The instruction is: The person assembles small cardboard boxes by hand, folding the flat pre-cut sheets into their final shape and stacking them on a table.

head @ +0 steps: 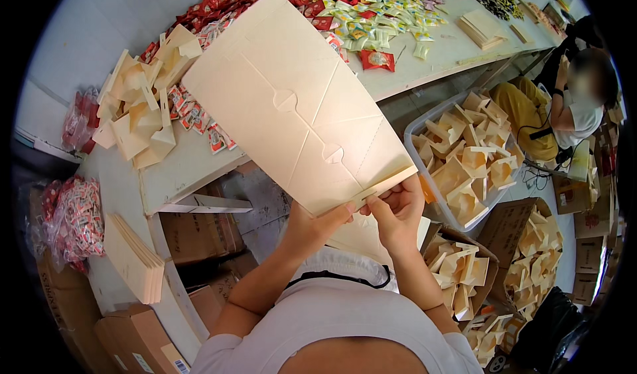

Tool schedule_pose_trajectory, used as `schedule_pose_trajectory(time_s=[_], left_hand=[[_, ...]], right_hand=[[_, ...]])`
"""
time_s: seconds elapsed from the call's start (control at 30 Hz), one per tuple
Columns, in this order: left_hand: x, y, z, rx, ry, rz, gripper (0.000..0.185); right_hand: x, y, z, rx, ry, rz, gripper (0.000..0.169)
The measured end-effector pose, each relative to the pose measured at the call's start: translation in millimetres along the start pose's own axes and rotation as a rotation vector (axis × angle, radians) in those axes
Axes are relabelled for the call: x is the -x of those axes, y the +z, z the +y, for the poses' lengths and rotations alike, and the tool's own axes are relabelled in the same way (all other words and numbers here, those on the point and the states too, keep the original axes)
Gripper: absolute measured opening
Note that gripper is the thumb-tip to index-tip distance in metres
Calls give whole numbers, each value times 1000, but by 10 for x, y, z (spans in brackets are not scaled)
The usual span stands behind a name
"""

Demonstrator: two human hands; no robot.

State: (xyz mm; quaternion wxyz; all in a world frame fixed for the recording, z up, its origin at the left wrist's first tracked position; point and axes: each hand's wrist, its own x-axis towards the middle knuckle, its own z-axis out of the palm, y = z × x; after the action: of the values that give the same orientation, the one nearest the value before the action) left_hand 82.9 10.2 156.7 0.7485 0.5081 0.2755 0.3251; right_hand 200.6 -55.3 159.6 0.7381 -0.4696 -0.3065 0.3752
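A large cream sheet of creased cardboard (pixel 293 95), with two round cut tabs and several fold lines, is held up in front of me at a slant. My left hand (pixel 318 227) grips its near edge, thumb on top. Beside it, my right hand (pixel 398 209) pinches the same edge, where a narrow strip is folded up. The thumbs lie close together. Below the hands, another cream cardboard piece (pixel 358 237) lies at my lap, partly hidden by my arms.
Folded cardboard inserts (pixel 144 100) lie piled on the white table (pixel 184 172), near red (pixel 375 60) and green (pixel 383 13) wrapped packets. A stack of flat sheets (pixel 134 259) is at left. At right are a plastic bin (pixel 410 145) and cartons of inserts; a person (pixel 577 110) sits beyond.
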Motion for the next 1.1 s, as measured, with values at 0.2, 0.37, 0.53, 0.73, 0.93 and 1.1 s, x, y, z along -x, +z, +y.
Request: schedule_pose_trajectory(time_s=[0.2,0.37,0.53,0.73,0.93,1.1], left_hand=[[11,-24,-59,-7,29,15,17],[58,19,-46,-33,32,46,17],[110,23,-48,-58,22,30,17],[45,-11,-185,33,-32,-17,14],[73,-148,-390,128,-44,-165,41],[12,-743,-211,919,-53,-426,86]], right_hand=[[5,-9,2,-10,18,-20,35],[21,11,-19,24,37,15,38],[33,-37,10,53,25,-5,46],[32,-151,79,-154,26,-103,54],[3,-353,262,149,-40,43,28],[-124,-752,52,223,5,143,20]])
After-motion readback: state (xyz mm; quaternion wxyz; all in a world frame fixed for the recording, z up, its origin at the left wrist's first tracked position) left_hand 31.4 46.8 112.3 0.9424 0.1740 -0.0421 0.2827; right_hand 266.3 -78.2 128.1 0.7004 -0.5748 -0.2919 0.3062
